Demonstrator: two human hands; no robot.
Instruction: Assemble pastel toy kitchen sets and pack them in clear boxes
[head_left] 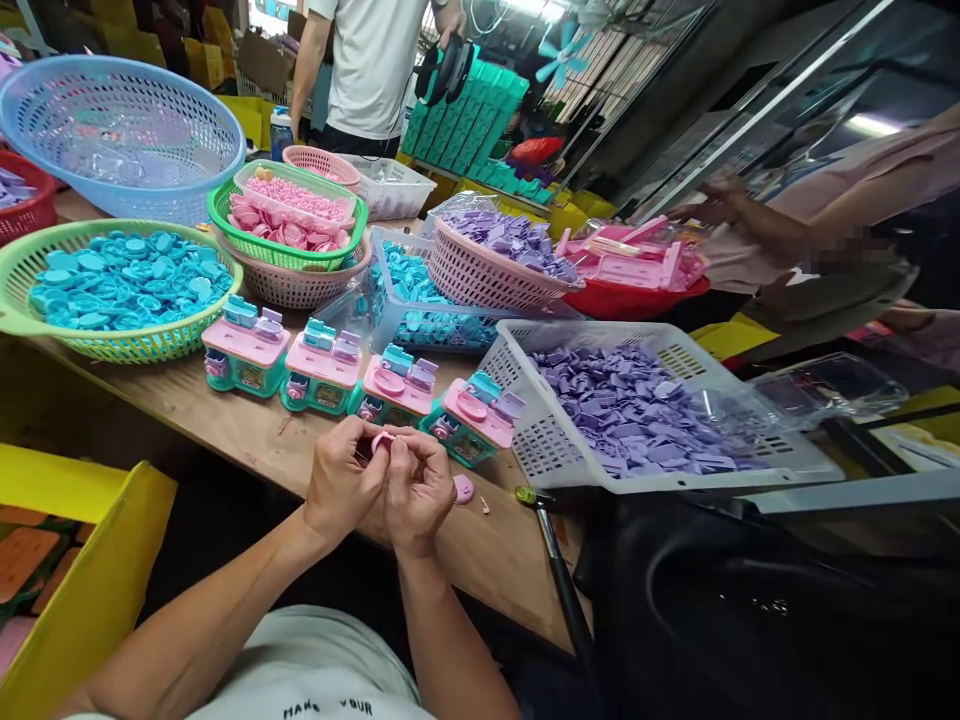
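Both my hands meet over the table's front edge. My left hand (pixel 346 482) and my right hand (pixel 416 490) pinch a small pink piece (pixel 382 441) between their fingertips; the fingers hide much of it. Just beyond them four pink and teal toy units stand in a slanting row: one at the left (pixel 246 350), a second (pixel 322 368), a third (pixel 391 385) and one at the right (pixel 474 415). Blue and purple parts stick up from their tops. A pink oval piece (pixel 464 489) and a tiny pink part (pixel 485 507) lie right of my right hand.
A hammer (pixel 555 550) lies at the table's right front. Behind the toys are a green basket (pixel 150 345) of blue parts, a blue basket (pixel 172 190) and a white crate (pixel 551 440) of purple parts. People stand across the table and at the right.
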